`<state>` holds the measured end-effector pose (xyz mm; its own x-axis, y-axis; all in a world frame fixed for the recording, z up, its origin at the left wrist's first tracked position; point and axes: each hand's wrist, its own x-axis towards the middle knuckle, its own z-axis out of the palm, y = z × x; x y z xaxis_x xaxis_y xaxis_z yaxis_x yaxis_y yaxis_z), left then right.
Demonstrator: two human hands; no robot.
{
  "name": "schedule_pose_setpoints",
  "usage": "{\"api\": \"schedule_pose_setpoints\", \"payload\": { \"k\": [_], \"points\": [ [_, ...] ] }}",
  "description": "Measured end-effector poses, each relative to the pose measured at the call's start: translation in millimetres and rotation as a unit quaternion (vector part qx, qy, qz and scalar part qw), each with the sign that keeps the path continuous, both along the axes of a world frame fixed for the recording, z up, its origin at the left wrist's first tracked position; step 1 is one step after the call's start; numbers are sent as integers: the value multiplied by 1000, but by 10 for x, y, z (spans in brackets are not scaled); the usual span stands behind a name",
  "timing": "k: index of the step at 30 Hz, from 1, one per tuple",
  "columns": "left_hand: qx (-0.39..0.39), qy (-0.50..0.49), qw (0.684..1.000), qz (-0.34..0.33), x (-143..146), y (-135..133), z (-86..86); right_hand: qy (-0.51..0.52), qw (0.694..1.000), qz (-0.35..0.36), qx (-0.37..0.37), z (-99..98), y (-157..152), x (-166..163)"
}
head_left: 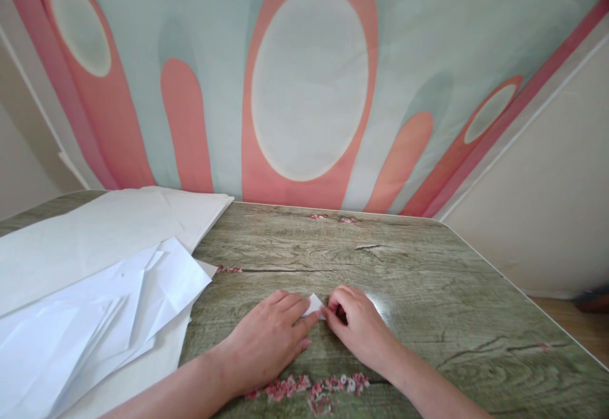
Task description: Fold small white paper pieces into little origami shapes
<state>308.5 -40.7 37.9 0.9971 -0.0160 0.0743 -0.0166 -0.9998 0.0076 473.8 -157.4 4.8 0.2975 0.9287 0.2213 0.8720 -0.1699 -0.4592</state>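
Note:
A small piece of white paper point(313, 305) with a pointed top lies on the wooden-patterned table in front of me. My left hand point(273, 327) rests palm down at its left side, holding it against the tabletop under the fingers. From the right, my right hand point(359, 324) pinches the paper's right corner between thumb and curled index finger. The fingers hide part of the paper, so its full shape and any folds underneath cannot be made out.
To the left, several loose white sheets point(176, 276) overlap on a stack of larger off-white paper point(143, 213). Pink flower prints point(290, 386) mark the tabletop point(476, 305). A coral and grey-green patterned backdrop point(223, 89) rises behind the table's far edge.

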Motion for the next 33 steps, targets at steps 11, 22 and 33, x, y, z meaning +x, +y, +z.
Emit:
{"api": "schedule_pose_setpoints", "payload": {
  "k": [11,22,33],
  "points": [
    [7,0,1000,2,23,2,1,32,998,-10,46,-68,-24,-15],
    [3,-12,1000,7,37,31,-33,-65,987,74,127,-32,-189,-39],
    [0,-12,1000,15,44,16,18,-180,973,93,115,-91,-183,-118]
  ]
}}
